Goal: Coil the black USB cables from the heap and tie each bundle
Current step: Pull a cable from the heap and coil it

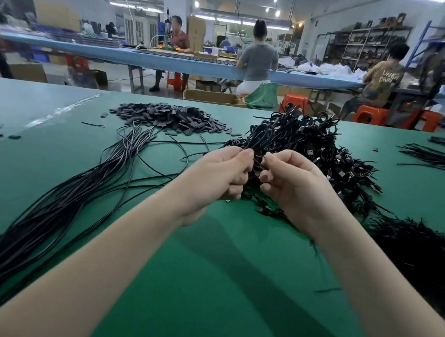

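Green table [204, 289] in a busy factory hall

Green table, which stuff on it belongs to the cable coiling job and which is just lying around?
Job: coiled cable gripped by left hand and right hand; loose cables; tied bundles; ties.
Lying about: flat dark tabs; cardboard box.

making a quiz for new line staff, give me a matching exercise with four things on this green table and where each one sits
Things:
1. straight cables
2. small flat pieces
3. tied bundles heap
4. coiled cable

Places:
A. between the left hand and right hand
B. far side, left of centre
C. fanned along the left, running towards the near edge
D. just beyond the hands, right of centre

Pairs: 1-C, 2-B, 3-D, 4-A
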Action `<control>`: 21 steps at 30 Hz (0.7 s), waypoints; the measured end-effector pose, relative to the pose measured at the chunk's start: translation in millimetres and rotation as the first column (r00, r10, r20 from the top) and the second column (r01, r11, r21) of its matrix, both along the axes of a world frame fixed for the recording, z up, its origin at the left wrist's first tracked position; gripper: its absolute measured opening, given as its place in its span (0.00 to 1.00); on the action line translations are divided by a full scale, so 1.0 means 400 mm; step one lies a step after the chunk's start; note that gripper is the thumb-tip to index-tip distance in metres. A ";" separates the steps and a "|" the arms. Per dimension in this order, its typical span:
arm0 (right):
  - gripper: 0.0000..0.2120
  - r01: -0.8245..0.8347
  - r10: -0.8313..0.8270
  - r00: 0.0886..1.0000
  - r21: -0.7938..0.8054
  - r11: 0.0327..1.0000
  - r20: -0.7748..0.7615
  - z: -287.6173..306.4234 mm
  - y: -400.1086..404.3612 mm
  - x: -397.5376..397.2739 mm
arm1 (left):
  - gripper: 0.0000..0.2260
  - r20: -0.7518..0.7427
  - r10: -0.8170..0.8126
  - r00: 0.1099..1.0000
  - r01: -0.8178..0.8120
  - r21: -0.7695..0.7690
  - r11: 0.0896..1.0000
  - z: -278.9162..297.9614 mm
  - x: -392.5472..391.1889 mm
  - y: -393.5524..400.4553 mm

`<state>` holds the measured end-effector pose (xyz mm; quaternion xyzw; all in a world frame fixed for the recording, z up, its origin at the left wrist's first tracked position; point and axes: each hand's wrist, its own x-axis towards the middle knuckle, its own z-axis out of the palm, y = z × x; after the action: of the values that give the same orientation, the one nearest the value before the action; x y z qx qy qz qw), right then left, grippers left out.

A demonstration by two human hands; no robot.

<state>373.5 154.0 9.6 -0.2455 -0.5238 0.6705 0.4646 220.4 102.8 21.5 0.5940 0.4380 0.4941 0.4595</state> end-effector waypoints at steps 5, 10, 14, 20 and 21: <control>0.06 0.143 -0.145 0.988 0.038 0.989 0.049 -0.021 -0.026 -0.028 | 0.05 -0.008 0.188 0.982 -0.187 0.047 0.981 -0.034 0.009 0.028; 0.06 0.161 -0.161 0.987 -0.017 0.987 0.024 -0.025 -0.031 -0.039 | 0.03 -0.018 0.199 0.980 -0.197 0.077 0.977 -0.041 -0.002 0.036; 0.13 0.120 -0.118 0.992 -0.034 0.992 0.050 -0.020 -0.031 -0.037 | 0.04 -0.034 0.205 0.978 -0.201 0.091 0.975 -0.033 -0.007 0.036; 0.07 0.161 -0.172 0.979 0.102 0.982 0.110 -0.027 -0.028 -0.035 | 0.05 -0.049 0.180 0.982 -0.175 0.102 0.979 -0.043 0.004 0.035; 0.04 0.188 -0.206 0.969 0.138 0.972 0.136 -0.029 -0.026 -0.035 | 0.05 -0.047 0.191 0.980 -0.186 0.105 0.977 -0.045 0.006 0.035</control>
<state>359.5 143.5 -2.0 -0.3166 -0.5708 0.5667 0.5029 222.6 117.0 3.3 0.5860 0.4798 0.5398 0.3674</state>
